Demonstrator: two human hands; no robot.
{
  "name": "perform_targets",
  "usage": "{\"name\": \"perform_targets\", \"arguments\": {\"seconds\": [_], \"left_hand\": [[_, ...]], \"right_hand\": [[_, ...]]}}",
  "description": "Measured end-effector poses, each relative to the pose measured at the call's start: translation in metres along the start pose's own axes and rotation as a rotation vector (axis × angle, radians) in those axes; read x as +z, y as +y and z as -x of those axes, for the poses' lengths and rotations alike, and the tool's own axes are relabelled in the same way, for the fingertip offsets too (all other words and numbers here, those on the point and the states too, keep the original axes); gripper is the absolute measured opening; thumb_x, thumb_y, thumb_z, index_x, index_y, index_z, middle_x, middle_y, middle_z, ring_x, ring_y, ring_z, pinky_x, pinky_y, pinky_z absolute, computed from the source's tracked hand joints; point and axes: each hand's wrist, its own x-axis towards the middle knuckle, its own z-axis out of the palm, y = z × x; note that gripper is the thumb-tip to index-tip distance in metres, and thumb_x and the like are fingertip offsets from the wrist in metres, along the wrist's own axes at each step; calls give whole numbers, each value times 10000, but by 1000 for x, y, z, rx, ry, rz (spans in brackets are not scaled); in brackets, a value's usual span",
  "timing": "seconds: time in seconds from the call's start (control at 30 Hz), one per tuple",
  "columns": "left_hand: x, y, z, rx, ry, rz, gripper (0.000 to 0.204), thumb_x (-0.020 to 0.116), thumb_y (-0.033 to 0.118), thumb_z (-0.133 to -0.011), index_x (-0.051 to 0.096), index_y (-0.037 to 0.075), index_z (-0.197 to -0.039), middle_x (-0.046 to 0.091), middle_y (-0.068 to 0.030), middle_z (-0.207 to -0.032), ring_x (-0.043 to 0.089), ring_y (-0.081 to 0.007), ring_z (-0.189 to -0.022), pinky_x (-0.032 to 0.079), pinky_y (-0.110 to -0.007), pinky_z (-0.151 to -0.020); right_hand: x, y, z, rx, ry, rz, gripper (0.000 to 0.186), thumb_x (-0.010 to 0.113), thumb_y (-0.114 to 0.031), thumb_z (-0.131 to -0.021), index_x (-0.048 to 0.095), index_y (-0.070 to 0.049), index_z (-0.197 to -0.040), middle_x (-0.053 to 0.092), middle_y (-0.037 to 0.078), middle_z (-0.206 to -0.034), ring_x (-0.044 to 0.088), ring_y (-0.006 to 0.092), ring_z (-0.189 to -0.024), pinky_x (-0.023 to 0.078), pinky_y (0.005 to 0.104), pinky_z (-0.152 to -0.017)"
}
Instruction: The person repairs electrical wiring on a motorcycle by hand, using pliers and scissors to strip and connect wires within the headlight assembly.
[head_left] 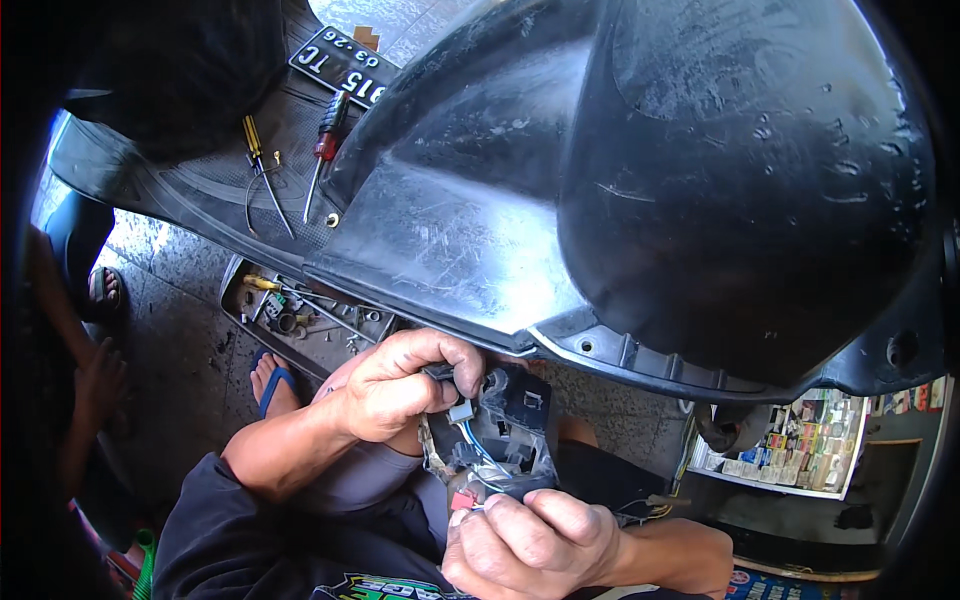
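Note:
A black plastic housing (pixel 525 405) with an open, dusty inside is held low in front of me, below the edge of a large black body panel (pixel 470 235). My left hand (pixel 405 385) pinches its upper left side between thumb and curled index finger. Right under that thumb sits a white wire connector (pixel 460 412), with blue and white wires (pixel 480 452) running down through the housing. My right hand (pixel 535 545) is closed round the lower end, fingertips beside a red connector (pixel 463 500). What lies under the right fingers is partly hidden.
On the ribbed black footboard (pixel 200 190) lie a yellow-handled screwdriver (pixel 258 150), a red-and-black screwdriver (pixel 326 140) and a number plate (pixel 345 65). Below it, a tray (pixel 290 350) holds small parts. A case of small boxes (pixel 800 440) stands at right; another person's hand (pixel 100 380) shows at left.

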Motion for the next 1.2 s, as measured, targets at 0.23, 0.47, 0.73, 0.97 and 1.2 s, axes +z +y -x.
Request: {"name": "perform_targets", "arguments": {"seconds": [0.23, 0.47, 0.73, 0.97, 1.2], "left_hand": [[-16, -17, 4, -13, -79, 66, 212, 510, -8, -747, 623, -6, -927, 615, -77, -922, 543, -160, -863, 445, -304, -803], [-14, -22, 4, -21, -37, 144, 221, 513, -30, -745, 617, 6, -937, 601, -64, -923, 539, -160, -886, 439, -303, -815], [6, 4, 9, -173, 7, 147, 203, 546, 3, -775, 594, 14, -972, 576, -55, -995, 520, -155, -958, 424, -295, -867], [26, 34, 12, -1, -74, -155, 287, 436, -29, -823, 539, -9, -1090, 585, -128, -1190, 506, -153, -1102, 424, -292, -958], [47, 45, 13, 202, -59, -294, 279, 432, -15, -812, 549, -19, -1065, 593, -103, -1004, 555, -164, -967, 462, -309, -904]], "right_hand": [[5, -3, 4, -9, 4, -8, 119, 611, -244, -775, 637, -130, -751, 628, 13, -853, 602, 172, -907, 402, 332, -797], [4, -5, 4, 8, 2, 1, 118, 624, -248, -753, 637, -131, -752, 622, 5, -836, 607, 165, -901, 387, 332, -786], [-14, 4, 3, 218, -8, -25, 102, 694, -196, -788, 656, -129, -855, 599, 12, -916, 576, 189, -926, 432, 343, -764], [-43, 9, 8, 466, -81, -118, 307, 812, -62, -675, 661, -105, -937, 566, 68, -988, 572, 243, -921, 492, 358, -779], [-61, 1, 11, 481, -17, -24, 329, 832, -45, -690, 665, -27, -973, 528, 142, -1098, 587, 285, -927, 508, 366, -760]]}}
